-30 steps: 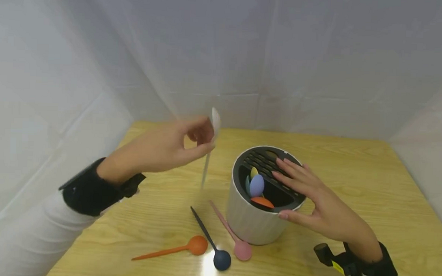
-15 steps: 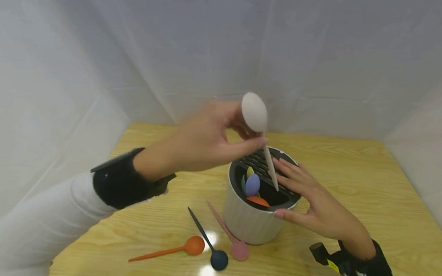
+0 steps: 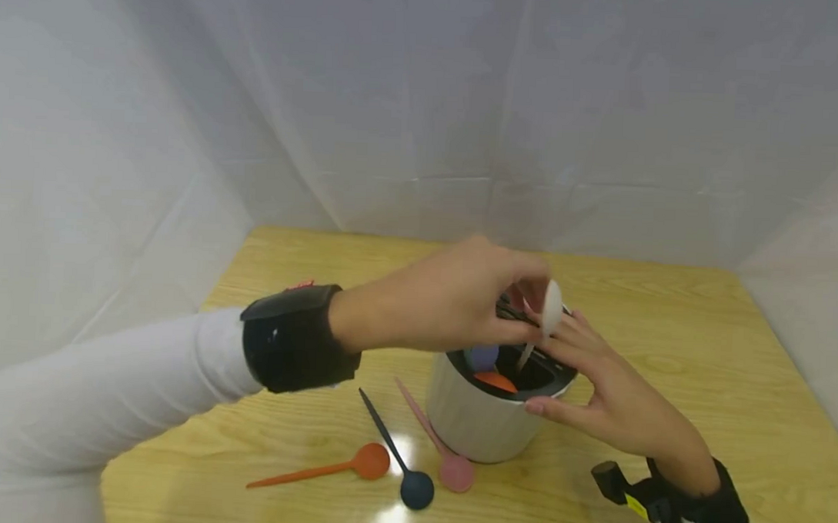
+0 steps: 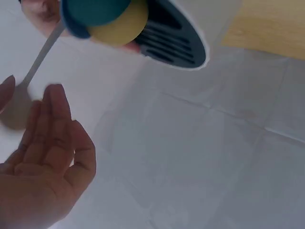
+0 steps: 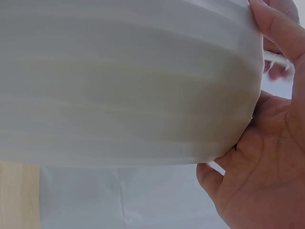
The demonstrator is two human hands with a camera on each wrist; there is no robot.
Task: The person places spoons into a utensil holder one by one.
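Above a white ribbed holder (image 3: 472, 421), my left hand (image 3: 521, 315) pinches a white spoon (image 3: 551, 306) just below its bowl. The handle points down into the holder's open half. In the left wrist view the white spoon's handle (image 4: 40, 59) runs past a yellow spoon (image 4: 119, 26) and the holder's dark slotted lid (image 4: 171, 36). My right hand (image 3: 574, 375) rests on the holder, fingers straight across the lid and thumb on the front rim. Its palm (image 5: 267, 167) lies against the holder's wall (image 5: 128, 81). A blue spoon (image 3: 483, 357) and an orange spoon (image 3: 496, 381) stand inside.
On the wooden table (image 3: 700, 356) in front of the holder lie an orange spoon (image 3: 373, 461), a dark blue spoon (image 3: 416, 488) and a pink spoon (image 3: 456, 472). White fabric walls close in the back and both sides.
My left hand carried the white spoon from the left of the holder to above it, then lowered the handle into the opening. The right hand stayed on the holder.
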